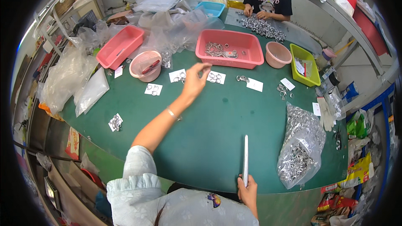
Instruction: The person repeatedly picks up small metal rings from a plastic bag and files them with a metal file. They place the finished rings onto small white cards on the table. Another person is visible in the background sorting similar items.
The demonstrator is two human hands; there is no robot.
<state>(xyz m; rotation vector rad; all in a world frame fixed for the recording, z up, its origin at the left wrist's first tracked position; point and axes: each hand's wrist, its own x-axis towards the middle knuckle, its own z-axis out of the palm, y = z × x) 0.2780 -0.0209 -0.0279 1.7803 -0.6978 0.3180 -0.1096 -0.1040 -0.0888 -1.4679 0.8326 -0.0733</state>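
Hands first: our left hand (196, 78) is stretched far across the green table (209, 129), fingers drawn together in a pinch just above a white card (216, 77) that bears a few metal rings; we cannot tell whether a ring is caught between the fingertips. Our right hand (248, 188) sits near the body, closed round the lower end of a slim metal rod (246, 159) held upright. More cards with rings lie in a row to left and right. A red tray (229, 48) of metal parts stands just beyond, a clear bag of rings (299, 146) to the right. We judge the step to be picking rings off the card; next calls for bringing them near to the rod.
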